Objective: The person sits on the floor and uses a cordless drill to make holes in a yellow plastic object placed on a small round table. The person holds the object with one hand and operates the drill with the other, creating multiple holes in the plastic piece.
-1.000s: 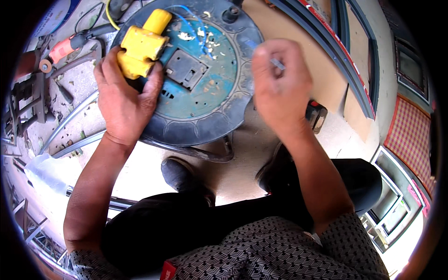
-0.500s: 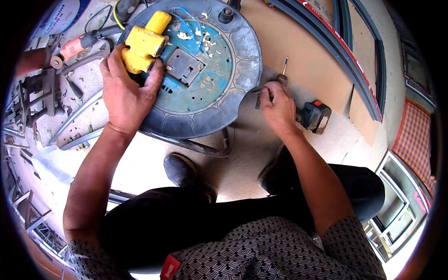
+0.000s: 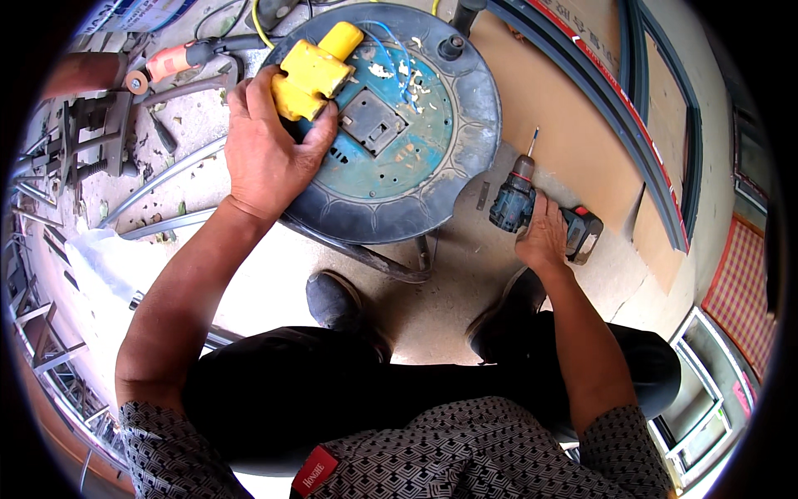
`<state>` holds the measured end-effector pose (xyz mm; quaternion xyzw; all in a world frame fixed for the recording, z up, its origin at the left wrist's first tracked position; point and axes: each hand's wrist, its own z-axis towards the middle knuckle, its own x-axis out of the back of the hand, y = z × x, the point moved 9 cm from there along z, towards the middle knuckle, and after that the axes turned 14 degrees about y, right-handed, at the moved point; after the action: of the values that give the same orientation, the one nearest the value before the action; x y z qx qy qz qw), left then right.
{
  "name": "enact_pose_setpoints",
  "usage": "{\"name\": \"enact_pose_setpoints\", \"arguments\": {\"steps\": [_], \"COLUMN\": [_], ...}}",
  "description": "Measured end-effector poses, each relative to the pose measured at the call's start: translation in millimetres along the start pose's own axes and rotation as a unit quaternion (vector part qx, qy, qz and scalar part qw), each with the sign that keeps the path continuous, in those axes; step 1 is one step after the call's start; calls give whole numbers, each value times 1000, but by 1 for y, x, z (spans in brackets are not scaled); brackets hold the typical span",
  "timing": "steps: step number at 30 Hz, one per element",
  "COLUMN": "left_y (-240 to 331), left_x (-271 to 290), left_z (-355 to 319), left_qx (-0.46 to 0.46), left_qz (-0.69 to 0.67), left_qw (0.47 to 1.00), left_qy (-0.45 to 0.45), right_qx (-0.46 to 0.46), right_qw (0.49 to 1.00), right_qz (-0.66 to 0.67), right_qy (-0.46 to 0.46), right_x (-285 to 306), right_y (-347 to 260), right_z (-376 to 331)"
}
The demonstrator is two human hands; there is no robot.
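Observation:
My left hand is closed round a yellow plastic housing with a short cylindrical end, resting on a round blue-and-black plastic reel. A blue wire lies on the reel, among yellowish crumbs. Next to the housing, the reel's middle has a square recess with a metal plate. To the right, my right hand is wrapped round the grip of a cordless drill. The drill lies on its side at floor level, its long bit pointing away. Part of the grip is hidden by my fingers.
A bent metal tube supports the reel. Left are an orange angle grinder, a metal clamp frame and another person's arm. Cardboard and long dark profiles lie right. A small perforated strip lies by the drill.
My right hand has moved from over the drill's front end back to its grip and closed on it. The view has shifted, while my left hand stays on the yellow housing.

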<state>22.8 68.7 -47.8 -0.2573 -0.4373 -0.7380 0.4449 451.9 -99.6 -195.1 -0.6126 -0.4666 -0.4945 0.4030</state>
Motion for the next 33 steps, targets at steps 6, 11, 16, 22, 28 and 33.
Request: {"name": "enact_pose_setpoints", "arguments": {"steps": [6,11,16,22,28,33], "left_y": [1,-2,-2,-3,-3,-3], "left_x": [0,0,-1,-1,0,-1], "left_z": [0,-1,-1,-1,-1,-2], "left_qx": [18,28,27,24,24,18], "left_qz": [-8,-8,-11,-22,-22,-17], "left_qw": [1000,1000,1000,999,999,1000], "left_qy": [-4,-10,-11,-5,-6,1], "right_qx": [-1,1,-86,-110,59,71], "right_qw": [999,992,936,874,939,908], "right_qz": [36,85,279,424,330,409], "right_qy": [-13,93,199,212,78,-54], "right_x": [-1,40,104,210,260,237], "right_y": [10,6,0,-47,-91,-114], "right_z": [-2,4,21,10,-12,-17]}}
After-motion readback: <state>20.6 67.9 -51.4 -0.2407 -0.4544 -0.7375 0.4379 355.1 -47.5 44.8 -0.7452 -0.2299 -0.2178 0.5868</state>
